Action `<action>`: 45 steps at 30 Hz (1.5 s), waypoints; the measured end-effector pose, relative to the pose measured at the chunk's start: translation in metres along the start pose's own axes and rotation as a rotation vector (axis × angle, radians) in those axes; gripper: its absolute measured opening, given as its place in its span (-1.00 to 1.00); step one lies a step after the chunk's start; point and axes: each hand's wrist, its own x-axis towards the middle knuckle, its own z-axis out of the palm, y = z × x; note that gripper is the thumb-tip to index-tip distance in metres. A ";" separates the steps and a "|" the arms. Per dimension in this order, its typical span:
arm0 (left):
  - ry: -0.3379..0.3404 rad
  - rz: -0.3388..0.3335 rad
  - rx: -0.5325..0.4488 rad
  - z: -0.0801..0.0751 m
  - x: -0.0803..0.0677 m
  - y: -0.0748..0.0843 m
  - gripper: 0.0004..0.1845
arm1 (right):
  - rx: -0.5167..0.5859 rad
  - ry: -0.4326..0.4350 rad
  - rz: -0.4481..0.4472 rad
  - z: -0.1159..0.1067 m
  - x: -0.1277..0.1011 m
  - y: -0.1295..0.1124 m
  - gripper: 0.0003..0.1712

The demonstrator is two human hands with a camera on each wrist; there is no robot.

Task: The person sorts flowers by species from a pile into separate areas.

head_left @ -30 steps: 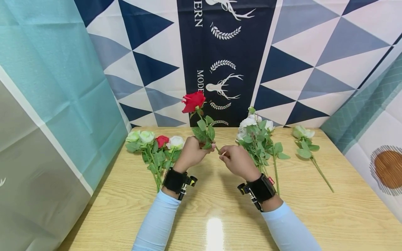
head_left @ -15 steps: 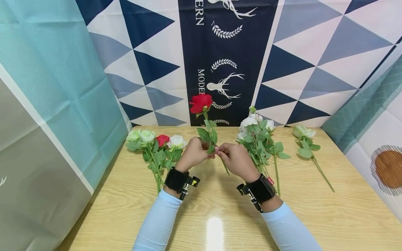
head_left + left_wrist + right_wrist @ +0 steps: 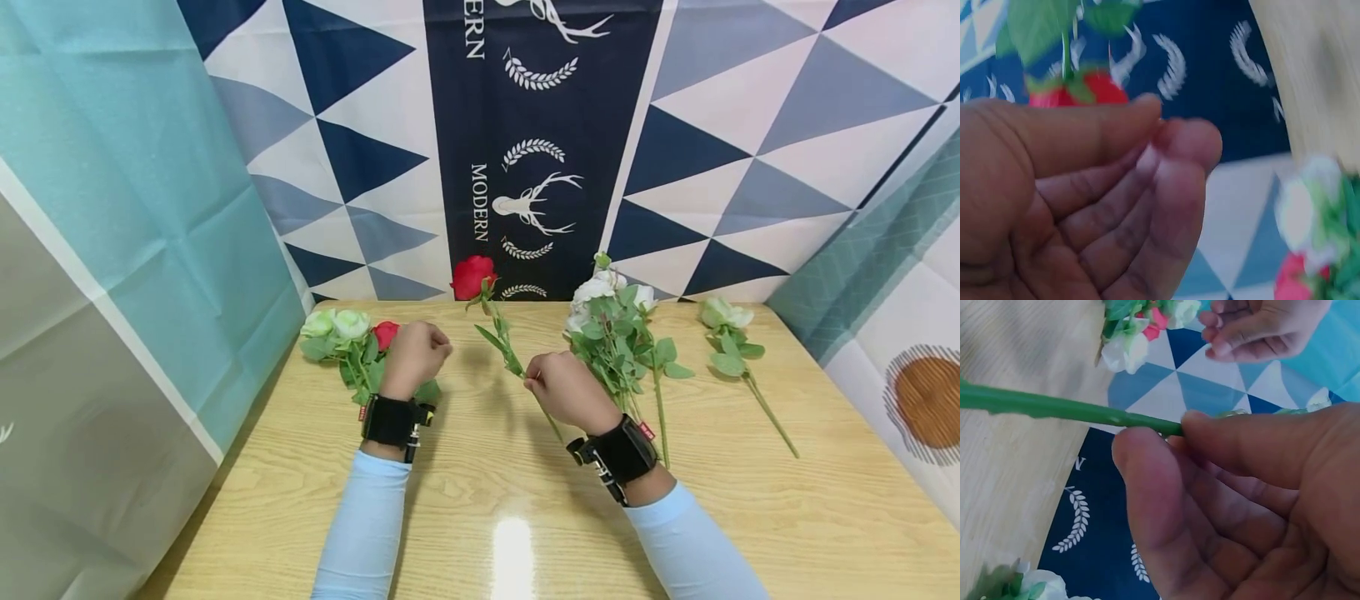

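In the head view a red rose [image 3: 472, 277] leans up and left, its leafy stem held in my right hand [image 3: 573, 392]. The right wrist view shows the green stem [image 3: 1054, 407] pinched between that hand's thumb and forefinger. My left hand [image 3: 411, 358] is apart from this rose, in front of the left bunch of flowers, partly hiding it. Its fingers are loosely curled, thumb tip close to the forefinger, and nothing shows between them in the left wrist view. That bunch has pale green roses [image 3: 350, 326] and another red rose [image 3: 386, 335].
White flowers [image 3: 596, 290] with leafy stems lie on the wooden table [image 3: 465, 492] just right of my right hand. A single pale rose [image 3: 723, 315] lies farther right. A patterned cloth [image 3: 360, 108] hangs behind the table, with a teal curtain [image 3: 150, 192] at the left.
My left hand has left the rose and moved left, over the left bunch. The red bloom has dipped lower. My right hand stays nearly in place, still holding the stem.
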 end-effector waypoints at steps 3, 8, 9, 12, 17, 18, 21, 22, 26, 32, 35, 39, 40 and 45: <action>0.073 -0.068 0.058 -0.005 0.000 -0.012 -0.87 | -0.016 -0.044 0.004 0.002 0.001 0.001 -0.93; 0.086 -0.156 0.127 -0.010 -0.003 -0.024 -0.52 | -0.024 -0.087 -0.022 0.007 0.002 0.004 -0.78; 0.077 -0.166 0.142 -0.009 -0.003 -0.027 -0.45 | -0.016 -0.094 -0.022 0.008 0.002 0.005 -0.70; 0.070 -0.194 0.196 -0.004 0.000 -0.035 -0.41 | -0.002 -0.114 -0.025 0.014 0.002 0.006 -0.49; 0.025 -0.278 0.271 0.008 0.004 -0.047 -0.57 | 0.026 -0.165 0.004 0.024 0.001 0.008 -0.33; 0.009 -0.295 0.284 0.009 0.005 -0.049 -0.61 | 0.031 -0.177 0.014 0.025 0.001 0.008 -0.32; -0.028 -0.329 0.303 0.011 0.006 -0.051 -0.72 | 0.042 -0.206 0.042 0.030 0.001 0.008 -0.31; -0.035 -0.337 0.304 0.011 0.006 -0.051 -0.74 | 0.044 -0.220 0.056 0.031 0.001 0.008 -0.30; -0.056 -0.356 0.318 0.011 0.008 -0.051 -0.77 | 0.051 -0.260 0.080 0.035 0.001 0.008 -0.30; -0.088 -0.360 0.327 0.012 0.009 -0.053 -0.92 | 0.040 -0.301 0.082 0.041 0.001 0.011 -0.27; -0.091 -0.344 0.320 0.012 0.009 -0.053 -0.88 | 0.058 -0.325 0.090 0.043 0.000 0.011 -0.27; -0.027 -0.284 0.317 0.010 0.009 -0.050 -0.87 | 0.079 -0.352 0.090 0.045 -0.001 0.011 -0.27; 0.002 -0.270 0.314 0.010 0.008 -0.049 -0.89 | 0.081 -0.360 0.093 0.046 -0.001 0.012 -0.27; 0.150 -0.237 0.260 0.005 0.008 -0.041 -0.78 | 0.103 -0.383 0.122 0.047 -0.002 0.011 -0.29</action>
